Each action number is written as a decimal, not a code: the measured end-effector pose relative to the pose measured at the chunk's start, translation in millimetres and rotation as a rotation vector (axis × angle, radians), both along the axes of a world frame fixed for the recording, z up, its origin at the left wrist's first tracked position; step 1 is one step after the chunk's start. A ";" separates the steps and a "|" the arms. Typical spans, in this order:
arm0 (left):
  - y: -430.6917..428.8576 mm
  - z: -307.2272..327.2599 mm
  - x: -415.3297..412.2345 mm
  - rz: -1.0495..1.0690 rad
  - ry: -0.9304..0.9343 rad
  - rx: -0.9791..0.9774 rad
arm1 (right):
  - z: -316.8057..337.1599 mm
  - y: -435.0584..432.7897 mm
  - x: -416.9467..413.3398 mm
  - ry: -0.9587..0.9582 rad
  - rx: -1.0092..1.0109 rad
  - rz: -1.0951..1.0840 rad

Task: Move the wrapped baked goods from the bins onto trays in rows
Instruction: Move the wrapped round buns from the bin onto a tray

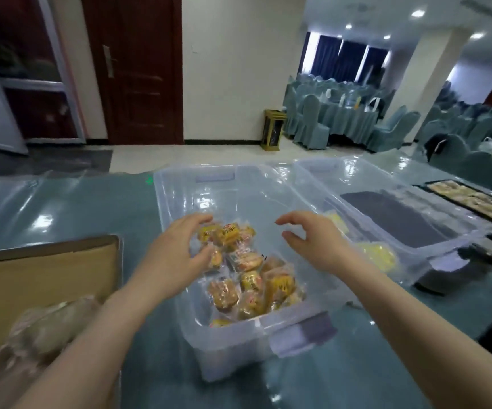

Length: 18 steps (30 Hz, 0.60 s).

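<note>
Table point(61, 208), two bins point(162, 202) point(321, 172), left grip point(176, 252) holding pastries point(233, 234)

Both your bare forearms reach forward side by side. Your left hand point(176, 249) curls its fingers and thumb around wrapped cakes point(209, 234). Your right hand point(312, 240) hovers near it, palm down and empty, fingers loosely bent, thumb and forefinger apart.

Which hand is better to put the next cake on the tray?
Left hand: it grips wrapped cakes in the bin, and the paper-lined tray lies on its side. Right hand hovers empty.
</note>
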<state>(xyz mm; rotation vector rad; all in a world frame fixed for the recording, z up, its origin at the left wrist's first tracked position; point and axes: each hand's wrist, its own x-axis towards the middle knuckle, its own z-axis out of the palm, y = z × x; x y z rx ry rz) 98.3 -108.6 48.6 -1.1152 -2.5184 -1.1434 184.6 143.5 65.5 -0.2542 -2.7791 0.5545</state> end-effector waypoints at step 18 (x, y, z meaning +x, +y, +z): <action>32.5 -33.8 -15.8 0.260 0.152 -0.556 | -101.1 36.5 -76.7 -1.033 0.665 0.685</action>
